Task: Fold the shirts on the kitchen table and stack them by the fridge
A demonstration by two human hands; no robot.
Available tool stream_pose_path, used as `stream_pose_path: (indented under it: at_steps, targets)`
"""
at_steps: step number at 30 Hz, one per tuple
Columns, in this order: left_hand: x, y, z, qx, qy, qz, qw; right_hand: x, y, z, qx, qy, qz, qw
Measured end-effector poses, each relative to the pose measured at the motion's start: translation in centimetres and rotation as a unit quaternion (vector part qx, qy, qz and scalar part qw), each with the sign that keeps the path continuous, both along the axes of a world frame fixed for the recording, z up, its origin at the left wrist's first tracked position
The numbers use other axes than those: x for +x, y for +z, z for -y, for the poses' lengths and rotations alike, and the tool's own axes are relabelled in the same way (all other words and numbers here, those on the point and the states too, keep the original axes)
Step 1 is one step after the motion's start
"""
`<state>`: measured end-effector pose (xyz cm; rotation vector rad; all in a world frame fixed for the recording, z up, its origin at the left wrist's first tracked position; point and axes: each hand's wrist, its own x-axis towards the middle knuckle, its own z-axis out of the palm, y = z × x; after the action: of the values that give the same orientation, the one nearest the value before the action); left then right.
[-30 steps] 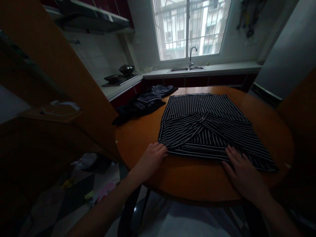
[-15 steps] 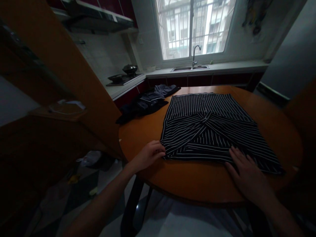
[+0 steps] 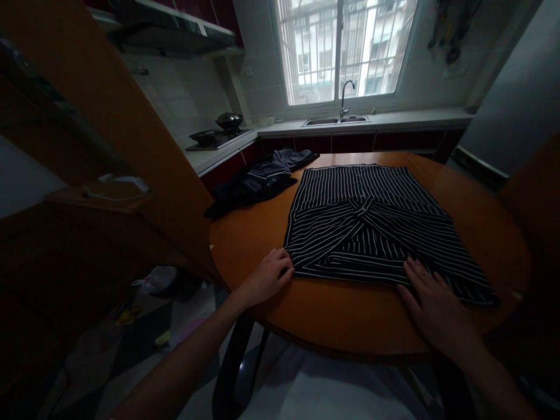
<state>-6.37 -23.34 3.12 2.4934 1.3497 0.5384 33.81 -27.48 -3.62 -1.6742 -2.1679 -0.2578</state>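
A black shirt with white stripes (image 3: 324, 230) lies spread on the round wooden table (image 3: 350, 318), its sleeves folded inward and crossing near the middle. At the shirt's near left corner is my left hand (image 3: 269, 275), with fingers curled and closed on the fabric edge. My right hand (image 3: 431, 300) rests flat on the near right edge, fingers stretched and slightly spread. The cloth under both sets of fingertips is partly hidden.
Dark crumpled clothes (image 3: 262, 178) lie at the table's far left. Behind are a sink (image 3: 336, 121) with a faucet and a stove (image 3: 219, 140) with pans. A black chair (image 3: 236, 367) stands against the near side.
My left hand has shifted slightly at the shirt's near left corner, its fingers now more tucked against the edge. The right hand stays flat in about the same place.
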Motion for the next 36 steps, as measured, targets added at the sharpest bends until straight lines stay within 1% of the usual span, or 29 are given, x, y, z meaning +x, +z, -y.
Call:
stream_pose_path:
  at_steps: [5,7,8,9,10,11,13,14,15,16,19,21,24,28,30,33,36]
  targets:
    - [1.1,0.5,0.5,0.027,0.049,-0.080,0.995,0.0,0.0,-0.2,-0.004,0.005,-0.016,1.000]
    - [2.0,0.7,0.9,0.059,0.066,-0.087,0.992,-0.1,0.0,-0.3,-0.003,0.000,-0.022,1.000]
    - [2.6,0.8,1.2,0.079,0.064,-0.075,0.992,-0.2,0.1,-0.3,-0.003,-0.004,-0.026,1.000]
    - [3.4,1.0,1.4,0.100,0.047,-0.059,0.992,-0.3,0.3,-0.2,-0.005,-0.007,-0.030,1.000]
    - [4.1,1.0,1.7,0.117,0.014,-0.048,0.992,-0.5,0.5,-0.2,-0.009,-0.009,-0.034,0.999]
    - [4.8,1.0,1.9,0.129,-0.032,-0.048,0.990,-0.7,0.8,-0.1,-0.017,-0.012,-0.039,0.999]
    - [6.0,0.7,2.1,0.137,-0.130,-0.077,0.979,-1.1,1.4,-0.1,-0.039,-0.019,-0.048,0.998]
    - [6.3,0.4,2.0,0.135,-0.168,-0.099,0.971,-1.2,1.6,-0.1,-0.050,-0.022,-0.052,0.997]
    - [6.5,0.0,1.9,0.130,-0.192,-0.118,0.966,-1.3,1.8,-0.1,-0.060,-0.025,-0.054,0.996]
    - [6.5,-0.4,1.8,0.124,-0.202,-0.132,0.962,-1.3,2.0,-0.1,-0.070,-0.026,-0.055,0.996]
    - [5.9,-1.4,1.2,0.113,-0.198,-0.155,0.961,-1.0,2.4,0.1,-0.092,-0.019,-0.052,0.994]
    - [5.4,-1.8,0.8,0.116,-0.189,-0.166,0.961,-0.5,2.5,0.4,-0.101,-0.006,-0.047,0.994]
    - [5.1,-1.9,0.6,0.121,-0.189,-0.180,0.958,0.8,2.7,0.7,-0.109,0.015,-0.041,0.993]
    - [5.3,-1.7,0.8,0.122,-0.190,-0.171,0.959,2.7,2.4,1.3,-0.101,0.030,-0.045,0.993]
    - [5.5,-1.4,1.1,0.125,-0.187,-0.155,0.962,3.6,2.0,1.7,-0.083,0.042,-0.064,0.994]
    - [5.4,-0.8,1.5,0.140,-0.176,-0.134,0.965,5.0,1.3,2.4,-0.033,0.059,-0.097,0.993]
    - [4.4,-0.1,1.5,0.166,-0.179,-0.131,0.961,7.0,1.2,2.9,0.020,0.082,-0.085,0.993]
